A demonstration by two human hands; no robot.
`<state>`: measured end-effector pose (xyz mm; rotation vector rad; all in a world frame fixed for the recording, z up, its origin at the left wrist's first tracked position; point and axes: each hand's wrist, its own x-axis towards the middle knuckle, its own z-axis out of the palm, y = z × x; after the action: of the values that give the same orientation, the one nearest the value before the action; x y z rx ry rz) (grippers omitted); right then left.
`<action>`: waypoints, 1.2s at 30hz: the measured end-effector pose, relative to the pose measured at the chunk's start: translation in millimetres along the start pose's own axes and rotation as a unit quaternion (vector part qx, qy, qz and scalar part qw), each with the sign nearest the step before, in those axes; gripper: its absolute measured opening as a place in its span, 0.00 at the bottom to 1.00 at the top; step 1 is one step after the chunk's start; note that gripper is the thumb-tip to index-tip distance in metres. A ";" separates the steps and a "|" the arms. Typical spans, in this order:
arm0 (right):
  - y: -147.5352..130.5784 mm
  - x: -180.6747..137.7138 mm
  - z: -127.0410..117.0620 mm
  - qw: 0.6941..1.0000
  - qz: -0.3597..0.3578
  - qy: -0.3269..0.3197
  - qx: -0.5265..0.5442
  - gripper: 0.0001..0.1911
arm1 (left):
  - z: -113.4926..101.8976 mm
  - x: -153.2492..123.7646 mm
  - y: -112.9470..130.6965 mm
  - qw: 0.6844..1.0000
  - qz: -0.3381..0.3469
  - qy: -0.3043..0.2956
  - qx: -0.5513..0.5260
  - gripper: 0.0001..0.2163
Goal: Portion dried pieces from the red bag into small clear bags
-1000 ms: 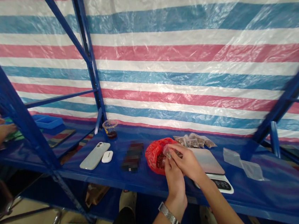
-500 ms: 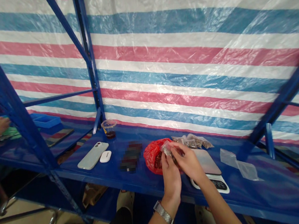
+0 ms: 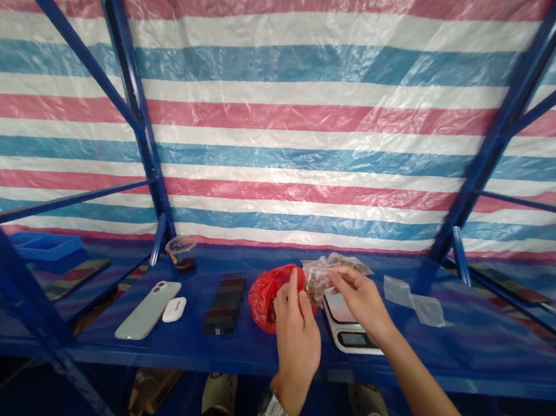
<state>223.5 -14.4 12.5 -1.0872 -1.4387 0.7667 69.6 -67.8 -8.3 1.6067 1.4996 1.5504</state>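
Between the thumb and fingers of my right hand (image 3: 365, 301) is a small clear plastic bag (image 3: 318, 279) with small brown pieces in it. My left hand (image 3: 298, 338) is beside that bag, its fingers stretched out in front of the red plastic bag (image 3: 263, 295). Brown bits show inside the red bag, partly hidden by my left hand. Under my right hand lies a white kitchen scale (image 3: 344, 337) with a metal plate. Several filled clear bags (image 3: 358, 264) are piled behind the scale, partly covered by the held one.
Two flat clear bags (image 3: 428, 311) lie right of the scale on the blue shelf (image 3: 492, 351). To the left are a dark blurred object (image 3: 226, 303), a white earphone case (image 3: 174, 309), a phone (image 3: 148, 311) and a plastic cup (image 3: 182, 254) with dark liquid. Blue posts (image 3: 136, 117) stand behind.
My hands have moved apart; the small bag is now held out by my right hand. My left fingers have straightened off it. The view has swung to the right.
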 end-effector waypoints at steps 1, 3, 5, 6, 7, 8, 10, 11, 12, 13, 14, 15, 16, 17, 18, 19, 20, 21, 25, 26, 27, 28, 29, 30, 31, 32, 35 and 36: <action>5.7 2.4 -8.4 1.000 0.015 0.021 -0.009 0.21 | 0.3 0.2 -0.1 1.000 0.001 0.004 0.000 0.23; 20.6 7.1 -25.3 0.996 0.060 0.052 -0.040 0.19 | 1.2 1.1 -0.8 1.000 -0.002 0.012 0.001 0.23; 36.9 10.0 -39.6 0.987 0.096 0.063 -0.110 0.16 | 2.2 2.3 -2.2 1.000 -0.003 0.018 -0.001 0.23; 44.1 10.3 -45.0 0.979 0.100 0.068 -0.163 0.15 | 2.9 2.9 -3.0 1.000 -0.003 0.021 -0.001 0.22; 50.1 10.0 -49.1 0.967 0.096 0.072 -0.224 0.14 | 3.6 3.4 -3.8 1.000 -0.001 0.025 0.000 0.22; 54.6 9.2 -52.1 0.952 0.086 0.080 -0.284 0.14 | 4.3 3.8 -4.7 1.000 0.000 0.028 0.002 0.21; 59.2 6.9 -56.1 0.920 0.070 0.095 -0.374 0.15 | 5.8 4.2 -6.3 0.999 0.003 0.031 0.006 0.20; 59.9 5.8 -58.0 0.909 0.071 0.102 -0.398 0.16 | 6.5 4.2 -7.1 1.000 0.005 0.030 0.007 0.20; 60.1 4.9 -60.1 0.902 0.077 0.106 -0.411 0.17 | 7.1 4.2 -7.9 1.000 0.008 0.030 0.006 0.19; 60.0 4.2 -62.6 0.899 0.085 0.110 -0.416 0.17 | 7.5 4.1 -8.7 0.999 0.011 0.030 0.006 0.19; 60.2 3.9 -65.5 0.898 0.092 0.113 -0.416 0.18 | 7.9 4.0 -9.3 0.999 0.014 0.030 0.005 0.18; 60.7 3.9 -68.7 0.898 0.096 0.115 -0.414 0.18 | 8.1 4.0 -9.9 0.999 0.017 0.029 0.005 0.18; 61.7 4.1 -71.9 0.899 0.099 0.117 -0.410 0.18 | 8.2 4.0 -10.4 0.999 0.019 0.028 0.006 0.17; 63.1 4.5 -74.9 0.901 0.101 0.117 -0.405 0.18 | 8.1 4.1 -10.8 0.999 0.020 0.026 0.005 0.17; 64.8 4.9 -77.6 0.903 0.103 0.117 -0.400 0.18 | 8.0 4.3 -10.9 0.999 0.020 0.024 0.004 0.17; 66.7 5.3 -79.8 0.905 0.105 0.118 -0.395 0.18 | 7.8 4.5 -11.0 1.000 0.021 0.022 0.002 0.16; 68.6 5.6 -81.6 0.907 0.108 0.118 -0.391 0.18 | 7.6 4.8 -10.9 1.000 0.021 0.019 0.001 0.16; 70.4 5.8 -82.9 0.908 0.110 0.118 -0.386 0.18 | 7.4 5.1 -10.8 1.000 0.020 0.017 0.000 0.16; 76.0 5.8 -85.0 0.915 0.106 0.123 -0.370 0.18 | 7.3 5.7 -11.0 1.000 0.022 0.004 0.006 0.16; 77.2 5.8 -84.9 0.917 0.103 0.124 -0.366 0.18 | 7.4 5.7 -11.3 1.000 0.024 0.003 0.006 0.16; 78.6 6.0 -84.5 0.919 0.097 0.123 -0.362 0.18 | 7.5 5.7 -11.7 1.000 0.027 0.003 0.007 0.15; 80.0 6.4 -83.8 0.922 0.087 0.122 -0.358 0.17 | 7.6 5.6 -12.1 1.000 0.030 0.004 0.006 0.15; 81.5 6.9 -83.0 0.925 0.072 0.119 -0.354 0.18 | 7.6 5.6 -12.5 0.999 0.033 0.005 0.006 0.15; 83.0 7.5 -82.0 0.928 0.053 0.115 -0.351 0.18 | 7.7 5.5 -12.9 0.999 0.035 0.004 0.005 0.14; 84.4 8.2 -80.9 0.931 0.033 0.109 -0.348 0.18 | 7.7 5.5 -13.2 0.999 0.035 0.002 0.005 0.14; 85.6 8.8 -79.8 0.933 0.015 0.103 -0.345 0.18 | 7.7 5.5 -13.4 0.999 0.035 -0.001 0.005 0.14; 87.4 9.9 -76.8 0.934 -0.013 0.085 -0.347 0.18 | 7.8 5.1 -13.8 0.999 0.034 -0.009 0.009 0.13; 87.3 9.8 -75.9 0.933 -0.016 0.080 -0.351 0.18 | 7.7 4.8 -13.9 0.999 0.037 -0.010 0.010 0.13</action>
<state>315.6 17.6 -50.5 -1.6150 -1.6236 0.1093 70.2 -56.6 -20.5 1.7020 1.4657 1.5571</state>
